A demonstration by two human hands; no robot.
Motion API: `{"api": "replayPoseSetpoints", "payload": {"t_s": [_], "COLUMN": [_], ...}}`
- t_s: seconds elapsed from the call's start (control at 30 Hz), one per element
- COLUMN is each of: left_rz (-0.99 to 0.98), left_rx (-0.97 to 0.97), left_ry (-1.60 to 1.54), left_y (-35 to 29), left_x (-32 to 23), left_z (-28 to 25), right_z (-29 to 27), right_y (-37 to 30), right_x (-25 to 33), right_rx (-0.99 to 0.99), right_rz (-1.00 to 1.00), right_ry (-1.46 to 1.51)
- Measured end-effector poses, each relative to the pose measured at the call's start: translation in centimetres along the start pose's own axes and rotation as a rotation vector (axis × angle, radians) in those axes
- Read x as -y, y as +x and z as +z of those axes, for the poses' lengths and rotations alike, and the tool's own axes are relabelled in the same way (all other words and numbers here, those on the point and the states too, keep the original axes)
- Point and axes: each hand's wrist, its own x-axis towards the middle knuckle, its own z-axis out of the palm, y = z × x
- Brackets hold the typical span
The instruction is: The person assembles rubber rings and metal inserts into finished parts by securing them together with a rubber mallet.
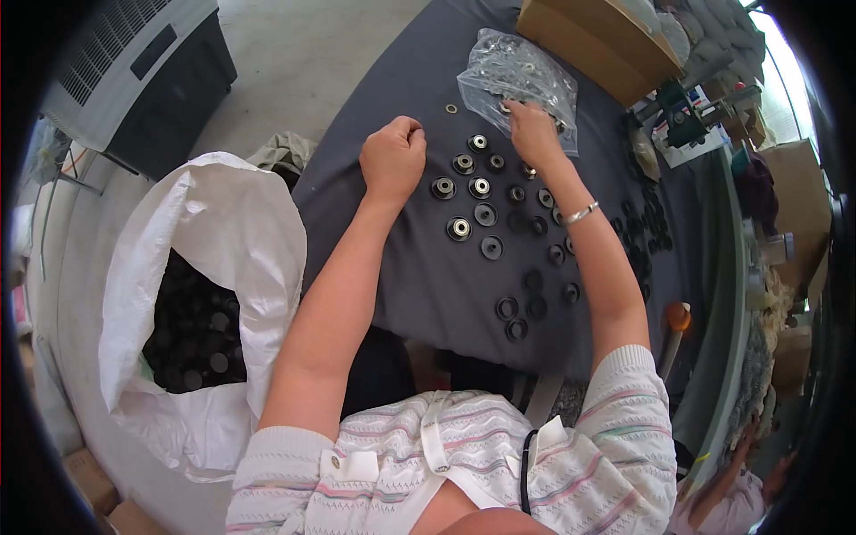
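Observation:
My left hand is curled into a fist above the dark grey cloth, left of the parts; whatever lies inside it is hidden. My right hand reaches to the near edge of a clear plastic bag full of small shiny metal rings. Its fingers are pinched together there, and what is between them is too small to make out. A loose metal ring lies between my hands. Below them sit several round black caps with metal rings on top, such as this cap, and bare black caps with a centre post.
A white woven sack of black round parts stands open at my left. Behind it is a grey air cooler. A cardboard box and a green metal press are at the far right. An orange-headed tool lies near my right elbow.

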Motion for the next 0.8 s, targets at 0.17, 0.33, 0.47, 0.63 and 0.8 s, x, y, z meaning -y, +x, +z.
{"api": "replayPoseSetpoints", "payload": {"t_s": [0.17, 0.33, 0.47, 0.63, 0.8], "left_rz": [0.063, 0.111, 0.124, 0.035, 0.054], "left_rx": [-0.045, -0.064, -0.08, -0.036, -0.033], "left_ry": [0.02, 0.099, 0.059, 0.014, 0.044], "left_y": [0.1, 1.3, 1.2, 0.3, 0.3], "left_x": [0.4, 1.2, 0.9, 1.1, 0.6], "left_z": [-0.2, 0.2, 0.7, 0.2, -0.3], "right_z": [2.6, 2.5, 0.5, -3.1, -6.7], "right_y": [2.1, 3.4, 3.5, -2.7, -9.8], "right_x": [-0.9, -3.5, -3.9, 1.5, 7.0], "right_rx": [0.184, 0.151, 0.246, 0.084, 0.313], "right_rz": [0.072, -0.106, -0.119, -0.179, -0.156], "right_ry": [-0.156, -0.053, -0.113, 0.13, 0.447]}}
